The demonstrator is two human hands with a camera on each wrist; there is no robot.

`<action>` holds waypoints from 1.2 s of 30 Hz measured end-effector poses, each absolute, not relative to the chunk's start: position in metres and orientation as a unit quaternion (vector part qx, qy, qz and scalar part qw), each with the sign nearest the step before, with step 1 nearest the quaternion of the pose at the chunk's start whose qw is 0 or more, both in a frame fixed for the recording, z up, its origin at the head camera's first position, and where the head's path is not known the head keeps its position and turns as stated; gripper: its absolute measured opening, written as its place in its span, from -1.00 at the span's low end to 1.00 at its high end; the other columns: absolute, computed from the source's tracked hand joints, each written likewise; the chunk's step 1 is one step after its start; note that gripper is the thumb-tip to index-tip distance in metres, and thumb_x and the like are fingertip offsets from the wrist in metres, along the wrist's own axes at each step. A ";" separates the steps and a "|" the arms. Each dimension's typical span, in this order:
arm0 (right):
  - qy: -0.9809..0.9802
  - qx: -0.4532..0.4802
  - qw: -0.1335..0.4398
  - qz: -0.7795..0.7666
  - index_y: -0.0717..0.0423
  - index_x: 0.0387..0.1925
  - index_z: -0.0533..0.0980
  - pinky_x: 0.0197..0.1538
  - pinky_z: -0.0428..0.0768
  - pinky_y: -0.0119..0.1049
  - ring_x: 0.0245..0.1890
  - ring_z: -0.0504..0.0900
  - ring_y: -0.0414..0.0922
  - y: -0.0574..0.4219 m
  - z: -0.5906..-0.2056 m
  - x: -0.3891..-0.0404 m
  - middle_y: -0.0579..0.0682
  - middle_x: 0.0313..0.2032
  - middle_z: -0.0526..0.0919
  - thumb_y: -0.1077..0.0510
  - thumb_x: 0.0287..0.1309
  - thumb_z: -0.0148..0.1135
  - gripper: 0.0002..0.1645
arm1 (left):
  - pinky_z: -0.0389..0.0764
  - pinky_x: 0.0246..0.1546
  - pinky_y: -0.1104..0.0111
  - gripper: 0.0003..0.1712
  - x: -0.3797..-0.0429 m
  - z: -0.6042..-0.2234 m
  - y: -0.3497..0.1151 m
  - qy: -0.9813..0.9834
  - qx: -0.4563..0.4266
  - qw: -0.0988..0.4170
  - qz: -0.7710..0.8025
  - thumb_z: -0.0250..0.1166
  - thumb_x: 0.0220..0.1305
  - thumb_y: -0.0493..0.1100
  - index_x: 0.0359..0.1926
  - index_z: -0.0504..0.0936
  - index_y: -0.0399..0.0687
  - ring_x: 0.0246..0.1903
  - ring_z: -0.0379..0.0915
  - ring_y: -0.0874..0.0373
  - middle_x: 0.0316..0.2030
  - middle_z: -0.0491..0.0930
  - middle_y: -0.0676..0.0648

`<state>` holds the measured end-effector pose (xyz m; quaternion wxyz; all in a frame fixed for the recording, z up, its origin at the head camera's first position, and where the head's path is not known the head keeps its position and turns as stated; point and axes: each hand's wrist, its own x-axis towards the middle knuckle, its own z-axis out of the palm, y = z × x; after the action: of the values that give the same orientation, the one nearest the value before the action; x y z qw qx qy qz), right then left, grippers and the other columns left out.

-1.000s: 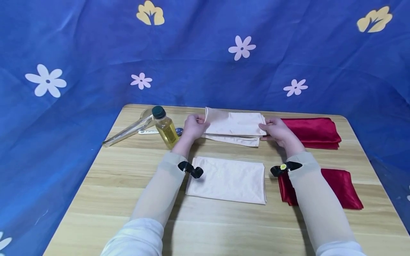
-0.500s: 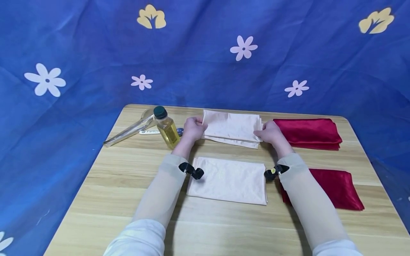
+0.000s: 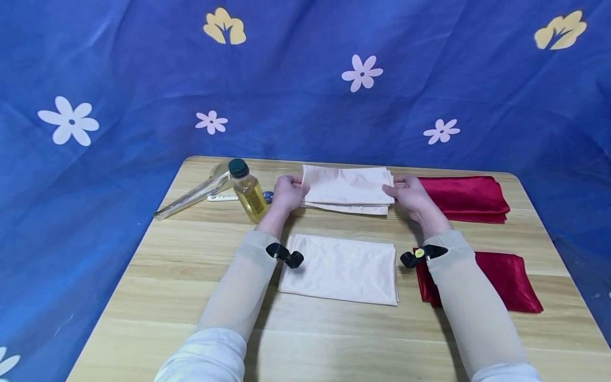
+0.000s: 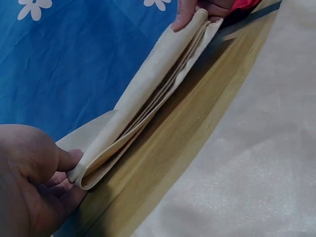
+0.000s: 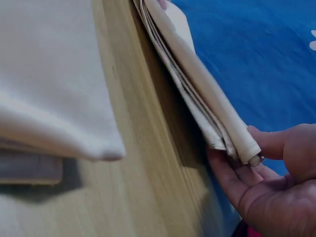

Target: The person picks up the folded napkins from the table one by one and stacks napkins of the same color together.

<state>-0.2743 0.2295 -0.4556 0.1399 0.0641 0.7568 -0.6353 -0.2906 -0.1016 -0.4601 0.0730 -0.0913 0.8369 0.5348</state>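
A cream satin cloth (image 3: 346, 185), folded into several layers, spans my two hands at the back of the table. My left hand (image 3: 288, 193) pinches its left end, with the thumb on top and fingers underneath in the left wrist view. At the other end my right hand (image 5: 286, 177) grips the stacked layers between thumb and fingers. Seen from the left wrist, the near side of the folded cloth (image 4: 143, 113) shows its layers slightly parted, with a looped fold by the left hand. A second folded cream cloth (image 3: 339, 270) lies flat on the table between my forearms.
Two folded dark red satin cloths lie at the right, one behind (image 3: 465, 197) and one in front (image 3: 506, 281), partly under my right forearm. A bottle of yellow liquid (image 3: 250, 196), a spoon (image 3: 221, 197) and a clear long-handled tool (image 3: 191, 199) are at the back left.
My right hand has slid inward along the cloth, then back out to its right end. The cloth's left corner has dropped slightly, and its lower layer sticks out less. The left hand has barely moved.
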 end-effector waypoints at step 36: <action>0.741 0.098 0.084 -0.659 0.48 0.24 0.43 -0.25 0.67 -0.46 -0.33 0.66 -0.34 0.242 -0.450 -0.269 -0.18 -0.32 0.70 0.28 0.44 0.32 -0.52 | 0.62 -0.27 0.38 -0.76 -0.289 -0.451 -0.093 0.799 -0.071 0.022 0.597 0.38 0.47 -0.20 0.03 0.76 -0.27 -0.25 0.62 0.09 -0.24 0.74 -0.13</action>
<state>-0.2690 0.2421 -0.4498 0.0844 0.0976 0.7408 -0.6592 -0.2886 -0.0929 -0.4510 0.0220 -0.0712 0.7989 0.5969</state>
